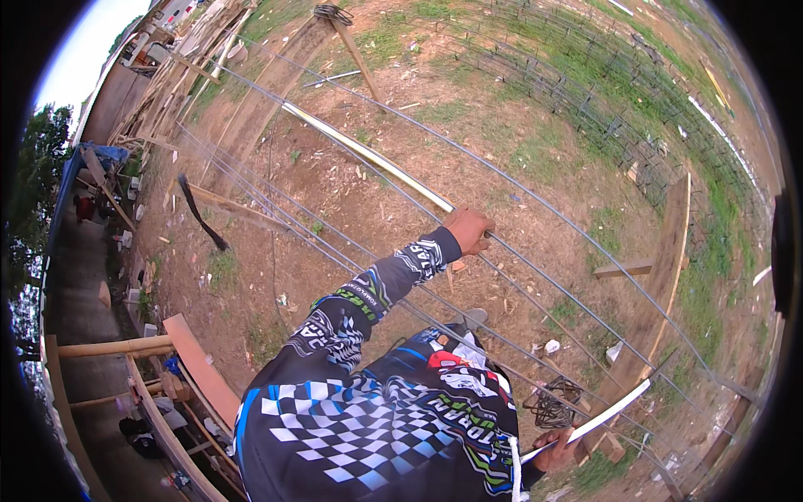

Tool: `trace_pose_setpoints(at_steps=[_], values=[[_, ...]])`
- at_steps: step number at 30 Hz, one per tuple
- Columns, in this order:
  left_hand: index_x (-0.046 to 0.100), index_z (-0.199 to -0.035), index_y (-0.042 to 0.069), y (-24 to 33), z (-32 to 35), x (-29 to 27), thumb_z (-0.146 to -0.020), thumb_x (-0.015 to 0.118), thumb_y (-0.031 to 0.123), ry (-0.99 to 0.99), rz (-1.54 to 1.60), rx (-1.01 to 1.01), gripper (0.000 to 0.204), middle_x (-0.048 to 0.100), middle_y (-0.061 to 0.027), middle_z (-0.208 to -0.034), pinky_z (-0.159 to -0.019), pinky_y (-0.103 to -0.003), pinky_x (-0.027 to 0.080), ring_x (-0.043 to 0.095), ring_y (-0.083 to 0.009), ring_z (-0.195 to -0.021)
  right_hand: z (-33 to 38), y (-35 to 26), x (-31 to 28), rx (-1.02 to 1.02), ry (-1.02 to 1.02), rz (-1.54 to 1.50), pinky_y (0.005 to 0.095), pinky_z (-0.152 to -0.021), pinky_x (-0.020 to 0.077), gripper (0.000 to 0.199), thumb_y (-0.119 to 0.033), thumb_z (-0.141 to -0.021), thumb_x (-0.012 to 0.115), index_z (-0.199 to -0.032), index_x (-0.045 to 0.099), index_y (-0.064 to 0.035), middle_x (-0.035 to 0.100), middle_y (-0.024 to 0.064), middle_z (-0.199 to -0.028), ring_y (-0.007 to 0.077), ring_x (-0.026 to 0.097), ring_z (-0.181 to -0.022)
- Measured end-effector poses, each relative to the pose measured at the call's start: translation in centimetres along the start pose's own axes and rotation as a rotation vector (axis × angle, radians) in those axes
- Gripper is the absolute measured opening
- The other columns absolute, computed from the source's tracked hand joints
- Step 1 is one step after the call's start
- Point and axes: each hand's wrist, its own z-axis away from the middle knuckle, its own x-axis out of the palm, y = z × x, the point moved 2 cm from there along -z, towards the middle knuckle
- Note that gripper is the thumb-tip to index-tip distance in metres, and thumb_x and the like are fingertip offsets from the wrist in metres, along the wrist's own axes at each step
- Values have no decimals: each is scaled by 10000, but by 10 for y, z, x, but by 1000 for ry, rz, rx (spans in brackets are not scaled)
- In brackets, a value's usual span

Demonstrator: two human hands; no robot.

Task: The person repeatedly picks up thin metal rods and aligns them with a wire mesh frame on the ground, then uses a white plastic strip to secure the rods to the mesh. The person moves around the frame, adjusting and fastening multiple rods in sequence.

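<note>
My left hand (468, 230) is closed around one of several long steel rods (544, 279) that run diagonally across in front of me. A pale, narrow strip (368, 156) lies along the rods and reaches to this hand; whether the fingers also grip it cannot be made out. Low at the right, my right hand (554, 452) is closed on a white, flat strip (611, 412) that points up and right, near the rods' right ends. Part of that hand is hidden by my sleeve and the strip.
A wooden plank support (669, 259) carries the rods at the right; another plank (280, 75) stands at the far left. Coiled wire (554, 403) hangs near my right hand. Tied rebar cages (577, 100) lie on the grass beyond. Timber framing (146, 381) is at the lower left.
</note>
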Motion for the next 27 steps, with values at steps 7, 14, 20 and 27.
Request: trace_pose_setpoints(at_steps=[7, 14, 20, 27], values=[[581, -819, 62, -6, -36, -35, -787, 658, 551, -94, -124, 49, 496, 635, -108, -756, -681, -462, 481, 631, -354, -772, 1, 12, 12, 42, -113, -154, 256, -321, 379, 394, -259, -981, 508, -1260, 377, -14, 427, 28, -596, 122, 418, -366], [628, -704, 34, -18, -35, -16, -806, 612, 609, -290, -227, -53, 583, 566, -182, -556, -542, -463, 445, 598, -378, -573, 7, -12, 20, 59, -33, -87, 235, -362, 344, 339, -209, -906, 628, -1137, 481, -9, 450, 12, -554, 98, 440, -386], [645, -743, 3, -19, -27, -21, -772, 774, 383, -843, 222, -270, 402, 646, -85, -598, -495, -286, 496, 644, -148, -551, 39, -12, 11, 109, 19, -125, 223, -394, 362, 330, -171, -891, 638, -1145, 493, -18, 509, 7, -602, 78, 458, -409], [601, -674, 3, -3, -5, -36, -874, 669, 413, -791, 241, -356, 462, 590, -81, -527, -420, -281, 446, 583, -148, -450, 57, -3, 8, 128, 83, -136, 218, -400, 365, 316, -167, -888, 637, -1141, 506, -29, 524, 3, -653, 75, 478, -439]])
